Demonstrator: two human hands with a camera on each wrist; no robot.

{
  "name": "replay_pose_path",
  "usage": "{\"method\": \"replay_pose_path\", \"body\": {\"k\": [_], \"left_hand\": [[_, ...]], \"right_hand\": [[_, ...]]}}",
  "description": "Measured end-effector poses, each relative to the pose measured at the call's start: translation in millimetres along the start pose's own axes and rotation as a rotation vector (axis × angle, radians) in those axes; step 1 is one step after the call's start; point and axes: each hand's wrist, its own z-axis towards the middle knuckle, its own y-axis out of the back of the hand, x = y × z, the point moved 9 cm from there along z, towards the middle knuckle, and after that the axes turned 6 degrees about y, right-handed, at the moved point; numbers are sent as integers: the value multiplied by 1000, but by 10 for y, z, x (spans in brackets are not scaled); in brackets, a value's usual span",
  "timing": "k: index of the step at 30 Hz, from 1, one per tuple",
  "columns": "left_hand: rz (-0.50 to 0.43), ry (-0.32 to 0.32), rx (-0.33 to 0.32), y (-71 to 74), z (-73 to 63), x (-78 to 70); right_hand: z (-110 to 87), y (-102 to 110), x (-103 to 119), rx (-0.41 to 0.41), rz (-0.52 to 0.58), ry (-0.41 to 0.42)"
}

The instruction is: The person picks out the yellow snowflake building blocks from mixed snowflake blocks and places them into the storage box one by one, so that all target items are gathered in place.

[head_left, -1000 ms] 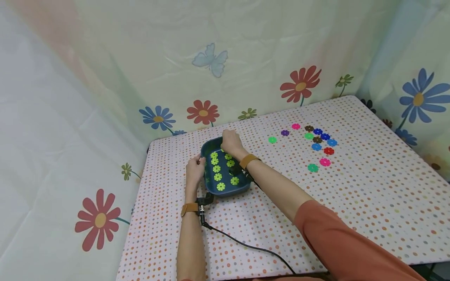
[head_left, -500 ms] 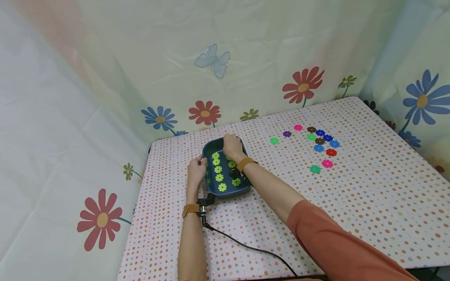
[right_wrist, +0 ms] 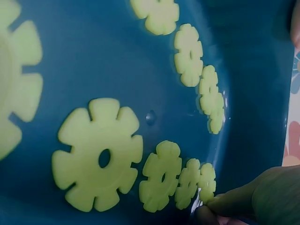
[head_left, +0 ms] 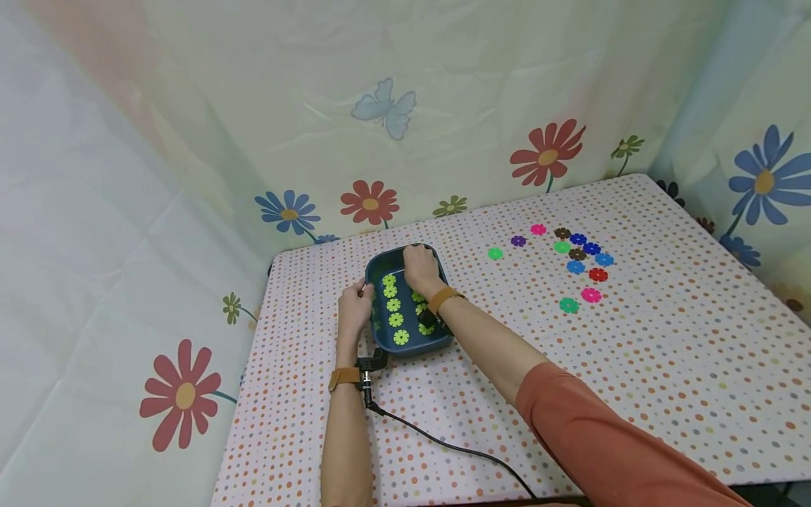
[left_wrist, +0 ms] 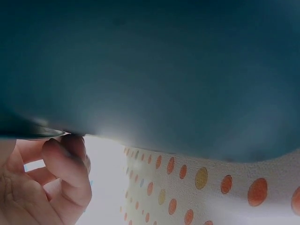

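A dark blue tray (head_left: 412, 350) with rounded corners sits on the table, two rows of yellow-green flower-shaped discs (head_left: 401, 337) lying on its floor. My left hand (head_left: 355, 308) grips the tray's left side; in the left wrist view its curled fingers (left_wrist: 70, 164) meet the edge of the blue wall. Reaching inside, my right hand (head_left: 421, 270) is at the far end of the right row. In the right wrist view its thumb and finger pinch the farthest yellow-green flower disc (right_wrist: 207, 182) at its lower edge. From above, the hand and wrist camera cover part of that row.
Several loose flower discs in other colours, among them a red disc (head_left: 598, 274), a purple disc (head_left: 518, 241) and a green disc (head_left: 569, 305), lie on the dotted tablecloth (head_left: 665, 366) to the right. A black cable (head_left: 443, 442) runs from the left wrist. Floral curtains stand behind.
My right hand has shifted slightly down and right within the far end of the tray. The left hand keeps its hold; the view has moved a little.
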Motion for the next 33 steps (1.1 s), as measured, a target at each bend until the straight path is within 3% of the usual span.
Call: {"method": "replay_pose_path", "body": {"k": [10, 16, 25, 33], "left_hand": [[-1, -20, -12, -3, -21, -33], [-5, 1, -19, 7, -6, -15], [13, -3, -18, 53, 11, -21], [26, 4, -22, 73, 24, 0]], "right_hand": [[-25, 27, 13, 6, -12, 15], [-38, 81, 39, 18, 9, 20], [-33, 258, 139, 19, 118, 74], [-105, 537, 167, -40, 248, 167]]}}
